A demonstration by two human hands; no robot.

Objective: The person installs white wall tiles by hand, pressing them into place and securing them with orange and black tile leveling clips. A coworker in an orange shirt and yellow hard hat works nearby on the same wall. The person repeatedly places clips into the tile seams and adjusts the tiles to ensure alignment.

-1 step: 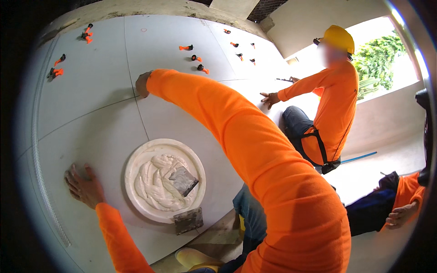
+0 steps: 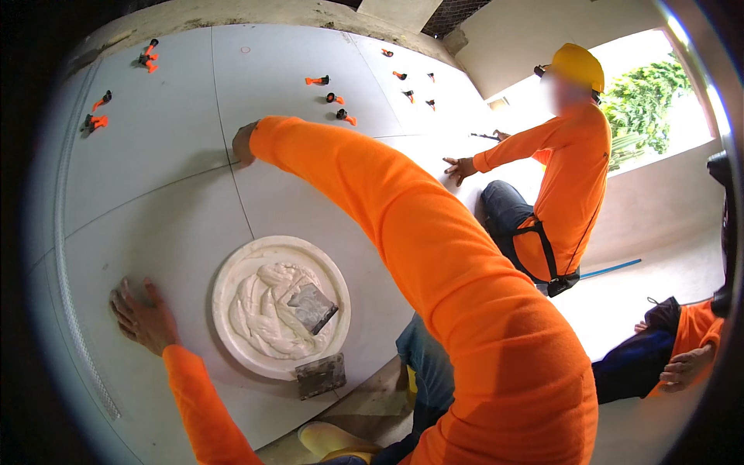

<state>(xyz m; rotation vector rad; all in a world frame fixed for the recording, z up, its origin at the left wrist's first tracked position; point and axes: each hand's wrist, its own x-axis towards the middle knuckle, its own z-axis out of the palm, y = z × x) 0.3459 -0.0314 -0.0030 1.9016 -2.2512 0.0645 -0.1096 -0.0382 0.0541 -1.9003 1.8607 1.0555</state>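
My left hand (image 2: 143,318) lies flat on a large pale grey tile (image 2: 155,225), fingers spread, holding nothing. Just to its right stands a round white basin (image 2: 219,287) full of white paste. A small trowel (image 2: 312,306) rests in the paste, and a second flat tool (image 2: 320,376) lies against the basin's near rim. My right arm, in an orange sleeve, stretches far forward. My right hand (image 2: 244,143) rests on the tiles at a joint line, its fingers hidden behind the wrist.
Orange levelling clips (image 2: 316,80) stick up along the far tile joints, with more of these clips (image 2: 94,122) at the left. A person in an orange shirt and yellow helmet (image 2: 558,178) kneels at the right, one hand (image 2: 459,167) on a tile. Another person (image 2: 682,349) sits at the lower right.
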